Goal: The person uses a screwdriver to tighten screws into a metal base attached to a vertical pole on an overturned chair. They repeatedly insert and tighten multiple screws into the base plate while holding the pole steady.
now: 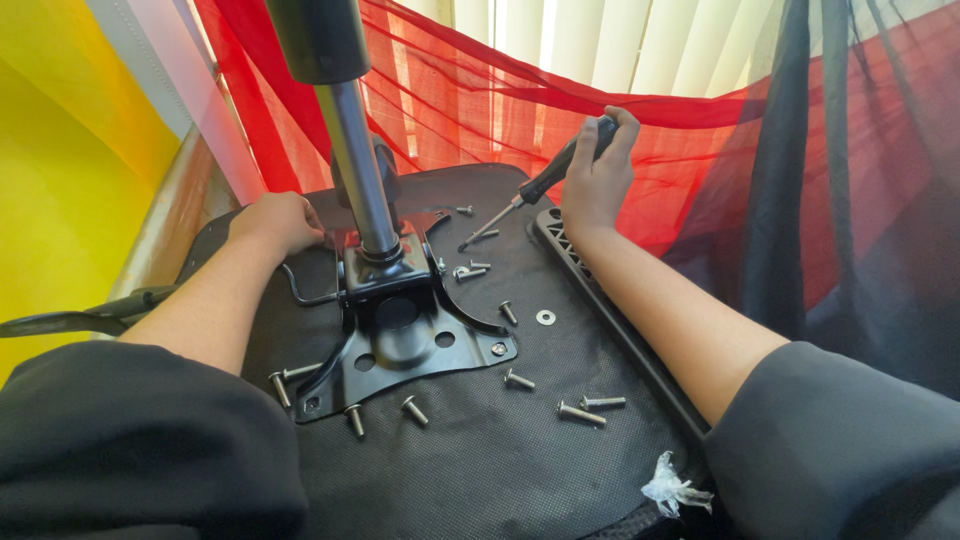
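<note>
Right hand: the right hand point(597, 180) was curled shut around the black handle of a screwdriver point(540, 185), thumb on top, shaft slanting down and towards the left hand.
Screwdriver tip: it rested on or just above the black fabric seat underside point(500, 450), near a few loose screws; whether it sat in a screw head could not be told.
Left hand: the left hand point(277, 222) was closed into a loose fist at the far left edge of the black mounting plate point(400, 345), fingers tucked under, seemingly gripping a thin bent lever point(305, 295) or the plate edge; which one was hidden.
Mounting plate: it lay flat on the seat underside between the two hands, with the chrome gas column point(355, 150) rising from its middle.
Loose screws: several silver screws point(582, 412) lay scattered nearer the body than both hands, and one washer point(545, 317) lay just below the right forearm.
Armrest bracket: a black ribbed bar point(600, 300) ran under the right wrist and forearm.
Plastic scrap: a crumpled clear wrapper point(675, 490) lay by the right elbow.
Doing it well, in my judgement: the driver looked too slanted to bite; it ought to stand square over the screw head, with pressure straight down.
Steadying: the left hand's hold on the plate seemed useful, since it would keep holes aligned.
Risk: loose screws could roll off the fabric if the seat was jolted.
</note>
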